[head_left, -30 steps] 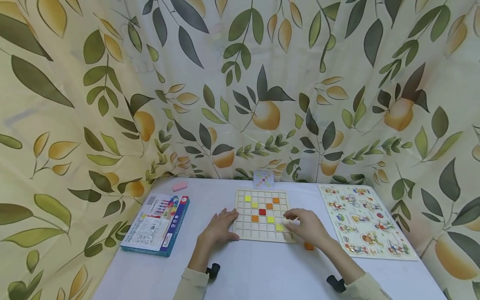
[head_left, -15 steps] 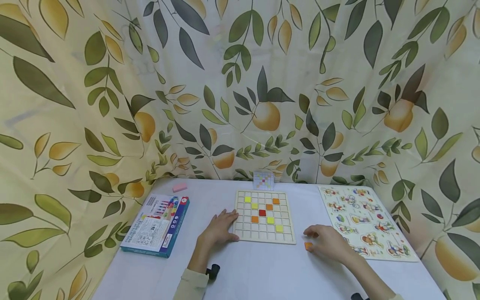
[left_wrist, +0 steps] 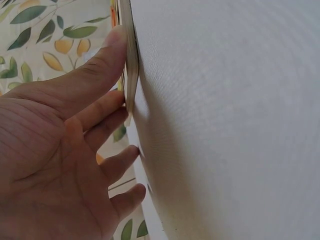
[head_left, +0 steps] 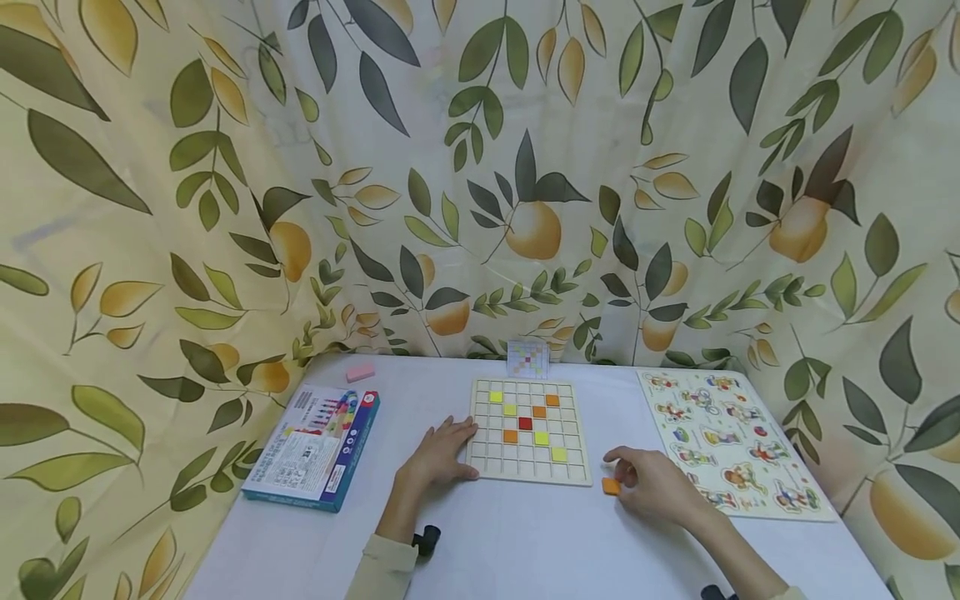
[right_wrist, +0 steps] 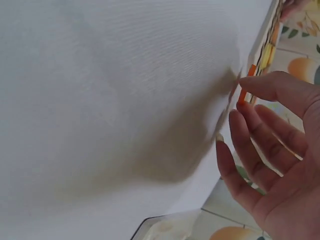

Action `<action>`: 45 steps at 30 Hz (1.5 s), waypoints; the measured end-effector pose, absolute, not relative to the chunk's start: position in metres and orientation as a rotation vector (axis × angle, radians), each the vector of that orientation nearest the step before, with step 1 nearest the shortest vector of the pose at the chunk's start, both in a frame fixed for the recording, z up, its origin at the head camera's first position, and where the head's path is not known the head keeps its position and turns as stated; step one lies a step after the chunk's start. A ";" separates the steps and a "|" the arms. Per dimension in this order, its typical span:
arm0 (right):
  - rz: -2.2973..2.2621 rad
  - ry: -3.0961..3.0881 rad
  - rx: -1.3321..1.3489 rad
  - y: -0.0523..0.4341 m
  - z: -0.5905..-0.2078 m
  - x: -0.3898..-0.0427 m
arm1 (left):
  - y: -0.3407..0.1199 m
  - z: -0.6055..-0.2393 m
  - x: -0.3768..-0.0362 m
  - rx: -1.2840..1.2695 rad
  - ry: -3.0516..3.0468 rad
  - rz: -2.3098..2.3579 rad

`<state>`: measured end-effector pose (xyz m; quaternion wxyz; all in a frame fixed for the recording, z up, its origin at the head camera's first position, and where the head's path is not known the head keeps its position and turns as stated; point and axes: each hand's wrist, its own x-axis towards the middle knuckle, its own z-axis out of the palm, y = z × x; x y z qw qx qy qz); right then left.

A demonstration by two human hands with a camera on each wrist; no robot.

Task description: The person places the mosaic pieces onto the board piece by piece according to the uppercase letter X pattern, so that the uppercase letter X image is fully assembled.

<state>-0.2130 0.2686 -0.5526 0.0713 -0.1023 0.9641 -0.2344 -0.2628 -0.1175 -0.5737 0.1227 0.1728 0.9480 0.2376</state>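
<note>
A square pale board [head_left: 521,465] with a grid lies mid-table, holding several yellow and orange tiles and one red tile [head_left: 525,424]. My left hand [head_left: 438,454] rests against the board's left side near its front corner, fingers fairly straight. In the left wrist view, the thumb [left_wrist: 107,55] touches the board's edge. To the right of the board, my right hand [head_left: 654,485] pinches a loose orange tile [head_left: 611,486] low over the table. The right wrist view shows this orange tile [right_wrist: 246,89] edge-on between the thumb and a fingertip.
A small patterned card [head_left: 528,360] stands behind the board. A boxed set [head_left: 311,450] lies at the left, with a pink block [head_left: 360,372] behind it. At the right lies a picture puzzle board [head_left: 738,446]. A leaf-patterned curtain [head_left: 480,208] surrounds the white table.
My right hand has moved from the board's right edge out to the loose orange tile, which has shifted slightly left and away from me. The left hand stays at the board.
</note>
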 end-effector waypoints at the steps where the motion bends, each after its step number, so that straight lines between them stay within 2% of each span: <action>1: -0.703 2.911 -0.321 0.268 -0.553 -0.214 | -0.117 -0.574 -0.263 0.502 2.763 0.694; 18: -0.884 2.962 -0.415 0.218 -0.542 -0.234 | -0.117 -0.573 -0.261 0.495 2.770 0.721; 33: -0.803 3.027 -0.639 0.154 -0.548 -0.254 | -0.118 -0.574 -0.262 0.498 2.757 0.728; 45: -0.814 2.992 -0.632 0.117 -0.556 -0.264 | -0.119 -0.575 -0.264 0.512 2.756 0.703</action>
